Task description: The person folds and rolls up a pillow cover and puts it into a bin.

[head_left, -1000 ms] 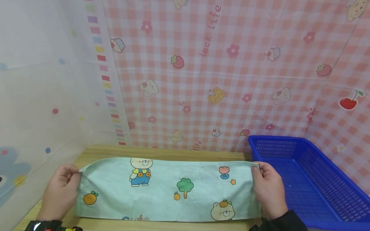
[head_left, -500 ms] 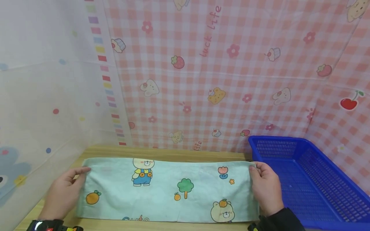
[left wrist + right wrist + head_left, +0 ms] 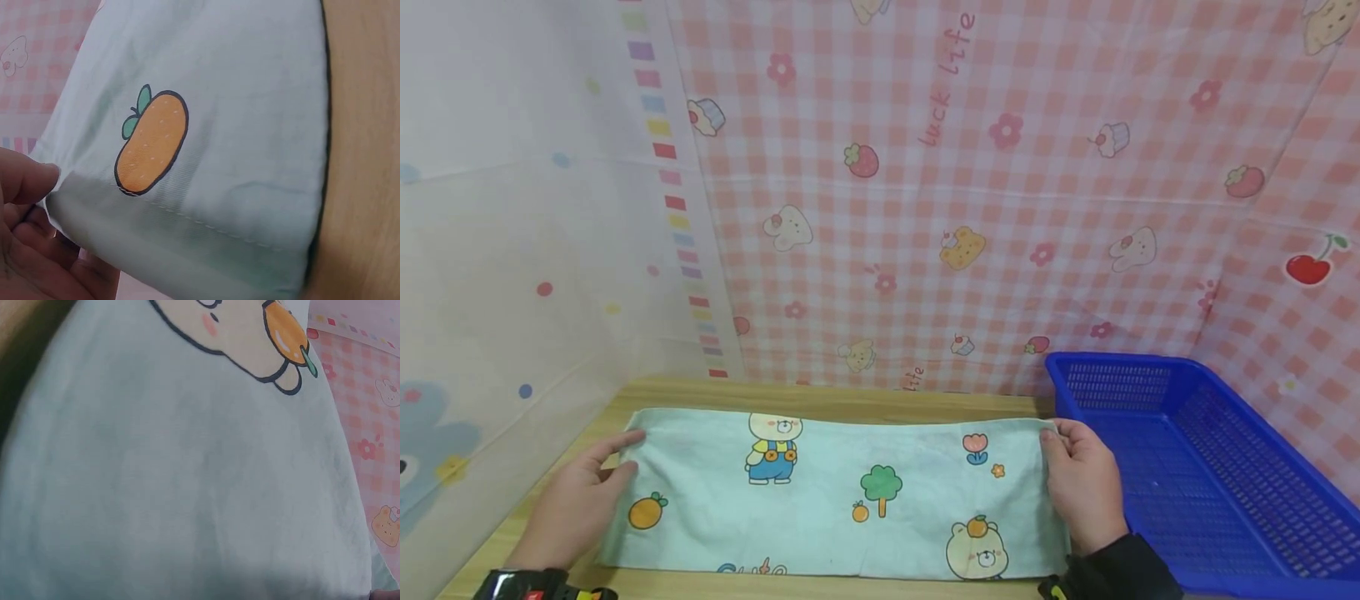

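Just beside the basket [image 3: 1187,483], the right hand [image 3: 1084,492] pinches the cloth [image 3: 812,500] edge, left hand [image 3: 571,504] opposite, fingers apart.

The oblong mint-green cloth [image 3: 827,533] is printed with cream bears [image 3: 976,554], oranges [image 3: 645,513] and a green-topped tree [image 3: 881,485]; the rectangular plastic basket [image 3: 1198,492] is blue, the pink-and-white fabric backdrop [image 3: 902,208] checked, the light-brown wooden surface [image 3: 880,405] grained.

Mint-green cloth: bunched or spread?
Spread: the cloth extends broadly, prints showing, between left hand and right hand; hidden folds, cannot tell.
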Tool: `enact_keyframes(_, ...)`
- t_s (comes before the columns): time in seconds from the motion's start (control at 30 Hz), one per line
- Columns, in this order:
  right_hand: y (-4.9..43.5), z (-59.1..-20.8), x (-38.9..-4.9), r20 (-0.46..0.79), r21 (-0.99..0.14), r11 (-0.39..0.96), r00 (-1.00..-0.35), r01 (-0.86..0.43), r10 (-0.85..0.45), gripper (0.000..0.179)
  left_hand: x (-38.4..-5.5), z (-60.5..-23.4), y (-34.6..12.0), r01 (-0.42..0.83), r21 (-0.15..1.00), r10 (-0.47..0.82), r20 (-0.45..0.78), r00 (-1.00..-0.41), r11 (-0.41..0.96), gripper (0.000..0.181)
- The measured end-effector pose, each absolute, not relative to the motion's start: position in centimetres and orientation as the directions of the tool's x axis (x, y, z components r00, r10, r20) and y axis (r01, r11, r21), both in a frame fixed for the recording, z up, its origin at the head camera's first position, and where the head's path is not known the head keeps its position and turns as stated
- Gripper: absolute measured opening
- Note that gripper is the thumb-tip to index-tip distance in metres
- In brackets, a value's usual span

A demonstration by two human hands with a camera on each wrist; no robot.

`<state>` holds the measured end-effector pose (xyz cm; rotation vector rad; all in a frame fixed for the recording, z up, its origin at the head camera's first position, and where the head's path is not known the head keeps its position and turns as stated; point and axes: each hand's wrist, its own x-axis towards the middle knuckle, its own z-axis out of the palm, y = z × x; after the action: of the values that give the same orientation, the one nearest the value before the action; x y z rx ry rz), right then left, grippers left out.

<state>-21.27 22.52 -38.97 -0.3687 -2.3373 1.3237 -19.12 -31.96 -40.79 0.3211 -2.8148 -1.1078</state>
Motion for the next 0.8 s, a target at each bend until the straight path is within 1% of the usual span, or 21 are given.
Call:
enact_keyframes(0.23,22.6,-39.3,-21.9,0.160,-0.856,0.511,-0.900,0.078,0.405,0.031,-19.7,-41.0,-32.1,-0.138,0.633,-0.181,0.004,-0.983,0.762,0.056)
enact_keyframes(0.43,22.7,-39.7,-22.3,0.048,-0.847,0.516,-0.948,0.128,0.314,0.032,-20.6,-41.2,-31.7,-0.138,0.599,-0.159,-0.019,-0.987,0.789,0.059)
enact_keyframes(0.63,22.5,-40.1,-22.5,0.013,-0.812,0.567,-0.966,0.141,0.260,0.033,-21.3,-41.3,-31.4,-0.163,0.585,-0.139,-0.086,-0.987,0.795,0.065)
enact_keyframes(0.73,22.5,-40.6,-22.7,-0.030,-0.797,0.586,-0.978,0.148,0.206,0.035,-21.5,-41.6,-31.4,-0.169,0.573,-0.125,-0.116,-0.985,0.802,0.069)
enact_keyframes(0.8,22.6,-40.9,-22.8,-0.068,-0.763,0.628,-0.985,0.153,0.157,0.037,-21.6,-41.7,-31.3,-0.167,0.566,-0.113,-0.130,-0.985,0.807,0.072)
